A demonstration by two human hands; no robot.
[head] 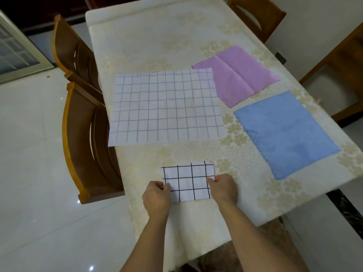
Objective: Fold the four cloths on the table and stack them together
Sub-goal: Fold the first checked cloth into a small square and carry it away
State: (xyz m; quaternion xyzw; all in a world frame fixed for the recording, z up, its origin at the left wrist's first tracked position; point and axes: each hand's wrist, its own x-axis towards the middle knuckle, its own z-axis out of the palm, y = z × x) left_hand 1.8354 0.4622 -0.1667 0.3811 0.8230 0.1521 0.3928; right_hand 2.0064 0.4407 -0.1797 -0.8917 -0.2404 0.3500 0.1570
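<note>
Floral-covered table [157, 46] filled the frame, wooden chairs [86, 138] at left. Left hand [157, 197] and right hand [224, 189] pinched the side edges of a folded grid cloth [188, 179] at lower centre. Large grid cloth [167, 107] lay flat mid-frame, overlapping the purple cloth [239, 75] at upper right; blue cloth [286, 132] at right.

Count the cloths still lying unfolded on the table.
3: the large grid cloth at centre, the purple cloth beyond to its right, the blue cloth near the right edge.
</note>
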